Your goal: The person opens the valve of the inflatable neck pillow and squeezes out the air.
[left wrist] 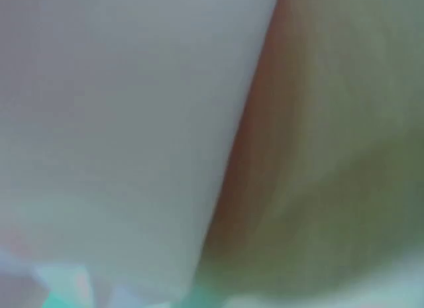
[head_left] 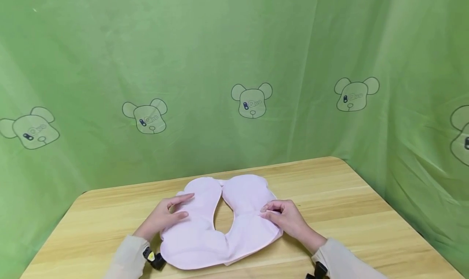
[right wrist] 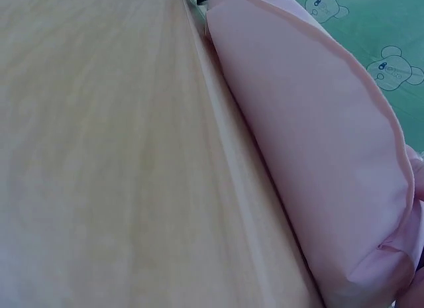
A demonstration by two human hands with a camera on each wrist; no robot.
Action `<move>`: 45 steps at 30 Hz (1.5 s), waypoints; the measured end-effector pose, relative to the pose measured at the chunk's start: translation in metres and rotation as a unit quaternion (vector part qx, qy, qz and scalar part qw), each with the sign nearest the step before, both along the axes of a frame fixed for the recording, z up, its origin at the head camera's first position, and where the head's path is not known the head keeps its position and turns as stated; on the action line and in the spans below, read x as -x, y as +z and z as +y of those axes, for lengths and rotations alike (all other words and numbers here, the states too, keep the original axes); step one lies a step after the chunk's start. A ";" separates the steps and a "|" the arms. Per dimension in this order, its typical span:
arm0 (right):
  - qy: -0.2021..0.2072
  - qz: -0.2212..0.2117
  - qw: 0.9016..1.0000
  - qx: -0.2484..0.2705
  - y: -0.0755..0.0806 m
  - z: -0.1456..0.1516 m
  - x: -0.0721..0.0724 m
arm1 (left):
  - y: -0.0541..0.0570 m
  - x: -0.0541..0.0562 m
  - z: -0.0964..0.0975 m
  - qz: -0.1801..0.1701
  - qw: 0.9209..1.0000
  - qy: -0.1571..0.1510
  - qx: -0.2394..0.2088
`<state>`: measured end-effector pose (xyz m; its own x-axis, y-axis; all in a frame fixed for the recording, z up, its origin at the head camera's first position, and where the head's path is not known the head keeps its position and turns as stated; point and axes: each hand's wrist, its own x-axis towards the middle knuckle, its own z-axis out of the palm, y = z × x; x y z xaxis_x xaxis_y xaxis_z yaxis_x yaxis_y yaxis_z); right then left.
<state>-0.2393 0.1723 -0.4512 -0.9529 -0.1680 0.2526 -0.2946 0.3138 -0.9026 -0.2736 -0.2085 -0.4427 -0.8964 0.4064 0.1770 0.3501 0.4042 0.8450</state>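
A pink cushion [head_left: 196, 244] lies near the table's far edge [head_left: 315, 162]. The relaxed left hand [head_left: 165, 216] seemingly steadies it; the right hand [head_left: 287, 219] pinches it

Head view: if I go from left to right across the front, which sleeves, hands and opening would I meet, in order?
Left sleeve, left hand, opening of the cushion, right hand, right sleeve.
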 end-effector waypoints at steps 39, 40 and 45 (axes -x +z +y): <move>0.015 0.015 1.000 0.013 -0.002 0.001 0.000 | -0.016 -0.050 0.021 0.045 0.989 -0.073 -0.118; 0.015 0.016 1.000 0.010 -0.002 0.001 0.000 | -0.016 -0.050 0.021 0.039 0.989 -0.077 -0.121; 0.017 0.018 1.000 0.007 -0.002 0.001 0.001 | -0.014 -0.050 0.025 0.006 0.988 -0.086 -0.131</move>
<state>-0.2405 0.1731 -0.4536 -0.9370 -0.1965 0.2890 -0.3371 0.2900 -0.8957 -0.2233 -0.1838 -0.4571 -0.8154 0.4910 0.3068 0.4052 0.1055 0.9081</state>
